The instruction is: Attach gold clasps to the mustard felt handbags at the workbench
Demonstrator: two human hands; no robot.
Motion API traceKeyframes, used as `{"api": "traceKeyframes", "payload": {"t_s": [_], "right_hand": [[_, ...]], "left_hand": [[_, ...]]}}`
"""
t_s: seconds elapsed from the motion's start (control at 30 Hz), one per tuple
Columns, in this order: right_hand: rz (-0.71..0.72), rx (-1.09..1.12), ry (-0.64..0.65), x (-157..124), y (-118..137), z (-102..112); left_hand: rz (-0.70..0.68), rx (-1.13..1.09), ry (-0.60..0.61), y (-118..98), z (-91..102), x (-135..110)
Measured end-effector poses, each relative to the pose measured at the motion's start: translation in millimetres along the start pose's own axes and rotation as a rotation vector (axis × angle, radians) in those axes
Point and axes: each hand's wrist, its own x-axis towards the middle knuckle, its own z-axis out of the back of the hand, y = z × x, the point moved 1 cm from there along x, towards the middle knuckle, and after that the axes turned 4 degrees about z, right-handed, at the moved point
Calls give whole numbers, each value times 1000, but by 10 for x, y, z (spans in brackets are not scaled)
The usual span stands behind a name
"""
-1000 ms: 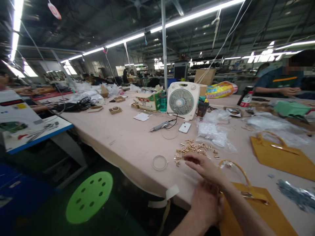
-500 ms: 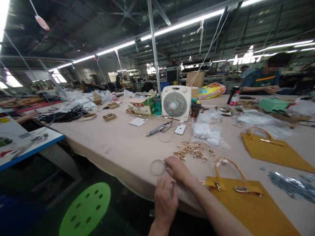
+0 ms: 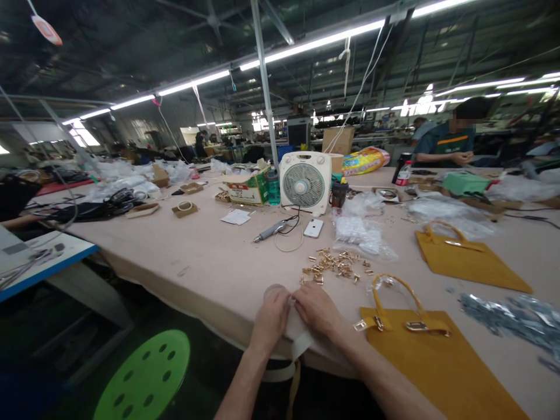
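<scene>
My left hand (image 3: 272,318) and my right hand (image 3: 315,306) meet fingertip to fingertip over the table's front edge. Both have their fingers pinched together; whatever sits between the tips is too small to make out. Behind my left fingers a thin pale ring (image 3: 272,287) shows only its upper rim. A whitish strip (image 3: 301,344) hangs in a curl below my hands, and a narrow tan strip (image 3: 294,388) dangles under it. To the right of my right wrist lies a mustard bag (image 3: 420,344) with handles and metal buckles.
Gold metal fittings (image 3: 335,265) lie scattered beyond my hands. Further back are a phone (image 3: 314,228), a grey electric screwdriver (image 3: 272,231) and a box fan (image 3: 305,184). A second mustard bag (image 3: 470,256) and grey pieces (image 3: 503,318) lie right. A green stool (image 3: 144,373) stands lower left.
My left hand has risen from the table edge to meet my right fingertips and now covers most of the ring. The whitish and tan strips have come into view below. The view has shifted slightly.
</scene>
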Motion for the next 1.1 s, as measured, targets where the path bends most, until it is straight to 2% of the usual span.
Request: {"api": "traceKeyframes", "payload": {"t_s": [0.13, 0.37, 0.5, 0.7, 0.83, 1.0, 1.1], "right_hand": [[-104, 53, 4, -264, 13, 9], [-290, 292, -121, -522, -85, 3], [-287, 361, -197, -559, -123, 15], [-280, 304, -239, -538, -261, -102], [-255, 274, -218, -562, -293, -110], [-261, 265, -218, -566, -280, -80], [-212, 205, -206, -544, -293, -99]], "left_hand": [[-122, 73, 60, -69, -69, 14], [-168, 100, 46, -122, -235, 68], [-203, 115, 25, -63, -292, 96], [-273, 110, -11, 68, -417, 194], [-233, 109, -3, 40, -428, 190], [-119, 74, 90, -18, -400, 192], [-56, 37, 134, -51, -375, 207]]}}
